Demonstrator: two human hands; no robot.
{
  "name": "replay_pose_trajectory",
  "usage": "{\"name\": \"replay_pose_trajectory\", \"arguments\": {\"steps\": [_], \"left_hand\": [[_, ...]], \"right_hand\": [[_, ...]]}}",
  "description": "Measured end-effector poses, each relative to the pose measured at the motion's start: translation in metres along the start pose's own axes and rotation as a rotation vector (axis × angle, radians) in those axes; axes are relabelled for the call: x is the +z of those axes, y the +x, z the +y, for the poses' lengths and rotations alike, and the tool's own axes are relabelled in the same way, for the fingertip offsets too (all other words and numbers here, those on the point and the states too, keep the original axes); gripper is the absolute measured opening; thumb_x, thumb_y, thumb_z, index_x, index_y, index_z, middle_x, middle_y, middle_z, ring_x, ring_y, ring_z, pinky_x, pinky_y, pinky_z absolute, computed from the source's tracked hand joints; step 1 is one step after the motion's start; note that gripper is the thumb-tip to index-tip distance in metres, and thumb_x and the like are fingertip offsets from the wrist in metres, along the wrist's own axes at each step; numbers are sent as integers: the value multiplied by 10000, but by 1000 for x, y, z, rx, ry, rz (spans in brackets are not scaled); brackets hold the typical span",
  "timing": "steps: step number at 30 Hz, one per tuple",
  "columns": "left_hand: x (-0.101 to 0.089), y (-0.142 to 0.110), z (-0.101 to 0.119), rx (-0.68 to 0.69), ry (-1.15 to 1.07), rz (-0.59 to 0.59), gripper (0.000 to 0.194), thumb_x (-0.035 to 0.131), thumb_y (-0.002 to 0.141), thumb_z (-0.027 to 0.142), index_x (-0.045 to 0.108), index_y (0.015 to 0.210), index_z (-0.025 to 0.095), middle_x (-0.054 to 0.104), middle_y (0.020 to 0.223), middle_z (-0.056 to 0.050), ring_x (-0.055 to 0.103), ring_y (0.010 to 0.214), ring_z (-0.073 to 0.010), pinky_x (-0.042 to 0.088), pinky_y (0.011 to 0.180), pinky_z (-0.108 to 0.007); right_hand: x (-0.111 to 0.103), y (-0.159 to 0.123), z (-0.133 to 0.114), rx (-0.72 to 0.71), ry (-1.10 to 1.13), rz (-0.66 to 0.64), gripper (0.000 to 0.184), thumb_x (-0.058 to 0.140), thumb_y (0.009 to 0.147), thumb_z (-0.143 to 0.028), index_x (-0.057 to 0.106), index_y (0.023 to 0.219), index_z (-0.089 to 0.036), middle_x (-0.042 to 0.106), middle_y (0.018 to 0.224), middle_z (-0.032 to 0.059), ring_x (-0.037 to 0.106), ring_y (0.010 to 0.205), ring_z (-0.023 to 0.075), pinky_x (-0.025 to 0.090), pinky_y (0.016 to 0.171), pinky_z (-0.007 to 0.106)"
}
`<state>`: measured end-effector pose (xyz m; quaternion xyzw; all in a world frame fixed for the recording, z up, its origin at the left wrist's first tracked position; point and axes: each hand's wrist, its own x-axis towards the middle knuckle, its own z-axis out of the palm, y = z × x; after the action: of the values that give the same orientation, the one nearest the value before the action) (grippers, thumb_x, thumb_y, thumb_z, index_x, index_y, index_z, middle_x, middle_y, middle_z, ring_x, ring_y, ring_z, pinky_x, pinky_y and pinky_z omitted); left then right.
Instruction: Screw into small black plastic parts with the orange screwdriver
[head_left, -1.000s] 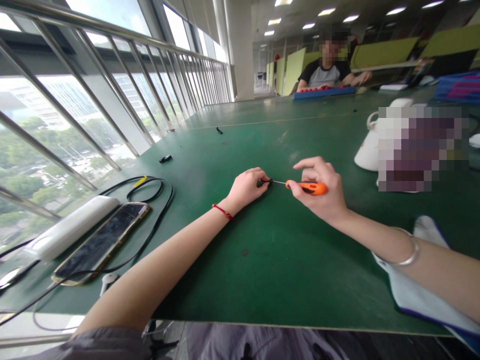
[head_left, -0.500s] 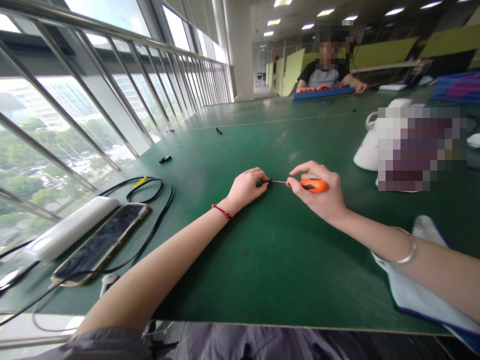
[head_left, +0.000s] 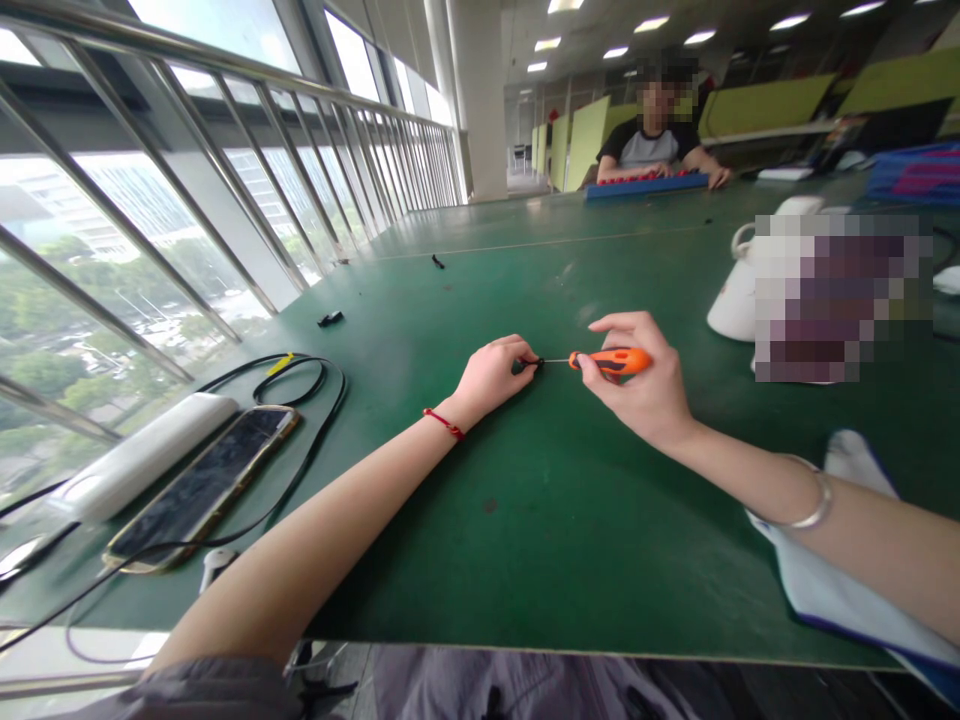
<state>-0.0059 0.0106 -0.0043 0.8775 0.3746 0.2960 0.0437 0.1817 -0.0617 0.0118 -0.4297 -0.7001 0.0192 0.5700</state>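
My left hand [head_left: 496, 375] rests on the green table [head_left: 465, 570], its fingers closed around a small black piece [head_left: 531, 365] that is mostly hidden and too small to name. My right hand [head_left: 645, 385] holds a screwdriver [head_left: 611, 361] with an orange and black handle, gripped between thumb and fingers with the index finger lifted away. The thin metal shaft points left, and its tip meets the black piece at my left fingertips.
At the left lie a phone [head_left: 206, 490], a white power strip [head_left: 142, 455], black cable [head_left: 330, 435] and an earbud [head_left: 217, 565]. A white jug [head_left: 735, 298] stands at the right, above a pale cloth [head_left: 832, 580]. Across the table a person [head_left: 652, 145] sits behind a blue tray [head_left: 645, 186].
The screwdriver's handle has turned and shifted slightly, and my right index finger has lifted and spread from it. My left hand stays in place. The person opposite has moved a hand over the tray.
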Motion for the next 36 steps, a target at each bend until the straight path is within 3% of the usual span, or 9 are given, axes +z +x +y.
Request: {"name": "replay_pose_trajectory", "arguments": {"steps": [2, 4, 9, 14, 18, 21, 26, 32, 36], "left_hand": [[0, 0, 0, 1, -4, -2, 113, 545, 795, 172, 654, 825, 175, 669, 909, -30, 632, 837, -164, 490, 732, -257], [-1, 0, 1, -3, -2, -5, 113, 546, 797, 175, 655, 826, 176, 670, 911, -32, 633, 841, -165, 492, 737, -258], [-1, 0, 1, -10, 5, -10, 110, 551, 796, 180, 656, 829, 178, 669, 912, -31, 633, 839, -165, 494, 737, -259], [0, 0, 0, 1, 4, -4, 115, 548, 799, 180, 656, 837, 176, 668, 910, -30, 631, 838, -165, 493, 730, -259], [0, 1, 0, -4, 11, -11, 115, 547, 795, 180, 656, 833, 176, 669, 912, -32, 631, 834, -165, 493, 727, -259], [0, 1, 0, -4, 9, -5, 118, 544, 795, 178, 657, 830, 174, 669, 909, -32, 631, 830, -165, 492, 724, -260], [1, 1, -1, 7, -1, 2, 117, 546, 794, 179, 656, 832, 174, 668, 909, -30, 629, 834, -164, 491, 728, -260], [0, 0, -1, 3, 5, 0, 120, 540, 796, 181, 655, 832, 176, 667, 909, -30, 629, 829, -164, 488, 724, -260], [0, 0, 0, 2, 5, -3, 120, 540, 799, 182, 655, 834, 180, 669, 915, -29, 631, 837, -164, 489, 727, -259]], "right_hand": [[0, 1, 1, -25, 20, 65, 400, 659, 679, -205, 487, 1039, -237, 565, 798, -3, 567, 674, 163, 478, 698, 326], [0, 2, 1, -5, -2, 62, 424, 683, 659, -226, 485, 1033, -239, 550, 753, -17, 561, 664, 165, 473, 700, 328], [-1, 0, -1, 45, -47, -65, 147, 635, 740, -277, 544, 850, -243, 475, 515, -63, 493, 527, 145, 444, 660, 329], [1, 1, 0, -12, 12, 15, 439, 669, 658, -210, 482, 1054, -238, 549, 743, -22, 557, 660, 163, 471, 700, 337], [-1, 1, 0, 18, -67, -65, 186, 670, 714, -312, 554, 840, -240, 492, 539, -61, 512, 552, 147, 444, 691, 341], [0, 0, 1, 23, -37, -49, 127, 634, 751, -295, 568, 842, -237, 548, 593, -39, 526, 572, 148, 446, 677, 333], [1, 1, 2, 2, 28, 53, 432, 685, 674, -238, 492, 1061, -230, 554, 759, -21, 548, 625, 149, 466, 698, 330], [0, 0, 0, 70, -33, -69, 147, 634, 748, -297, 561, 859, -233, 490, 551, -55, 500, 539, 144, 440, 647, 310], [1, 0, 2, 26, 20, 11, 399, 662, 681, -235, 499, 1045, -233, 557, 743, -25, 545, 639, 153, 458, 695, 320]]}}
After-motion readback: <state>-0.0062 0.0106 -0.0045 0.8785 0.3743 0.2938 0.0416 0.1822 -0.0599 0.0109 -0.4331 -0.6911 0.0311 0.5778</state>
